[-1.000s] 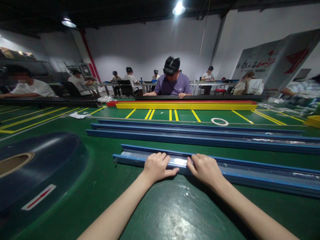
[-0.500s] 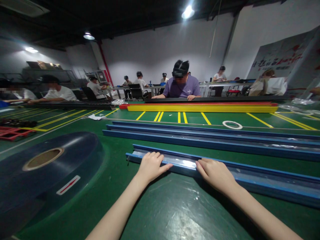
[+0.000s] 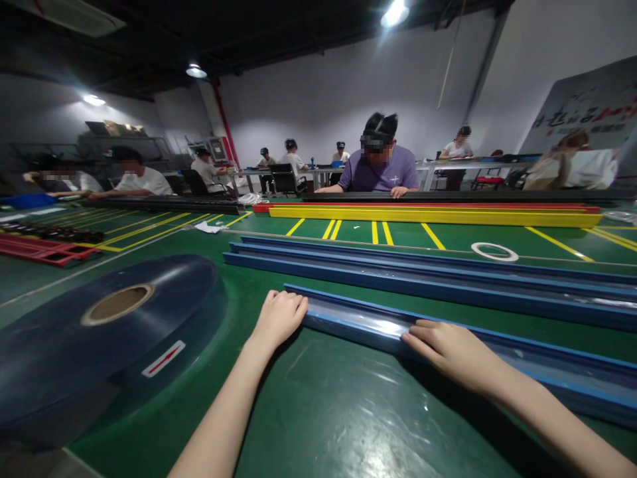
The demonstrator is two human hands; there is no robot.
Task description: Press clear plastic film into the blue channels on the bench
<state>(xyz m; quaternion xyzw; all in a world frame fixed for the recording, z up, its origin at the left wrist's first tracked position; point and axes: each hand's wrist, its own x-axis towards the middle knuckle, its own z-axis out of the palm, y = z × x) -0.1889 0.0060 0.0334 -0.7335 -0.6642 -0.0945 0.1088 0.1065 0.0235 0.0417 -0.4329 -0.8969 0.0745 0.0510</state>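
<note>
A long blue channel profile (image 3: pixel 358 330) lies slantwise before me, its trough lined with a shiny clear plastic strip (image 3: pixel 385 325). At its left end is my left hand (image 3: pixel 281 317), fingers curled over the end and thumb along the near side; the end itself is hidden under it. Farther right, my right hand (image 3: pixel 450 348) is closed over the near wall, fingertips in the trough on the strip and thumb by the near edge. To the left stands a large roll of clear plastic film (image 3: pixel 184 285) with a cardboard core and a red-arrow label.
More blue channels (image 3: pixel 348 269) lie parallel just beyond. Behind them are a white ring (image 3: pixel 494 251), yellow (image 3: pixel 432 216) and red profiles, and black profiles near a co-worker in purple (image 3: pixel 381 169). Red frames (image 3: pixel 44 249) lie far left on the green table (image 3: pixel 318 411). Other people sit farther back.
My left hand has slid left along the blue channel to its end, its fingers now curled over it. The right hand stays on the channel. The view has turned slightly left.
</note>
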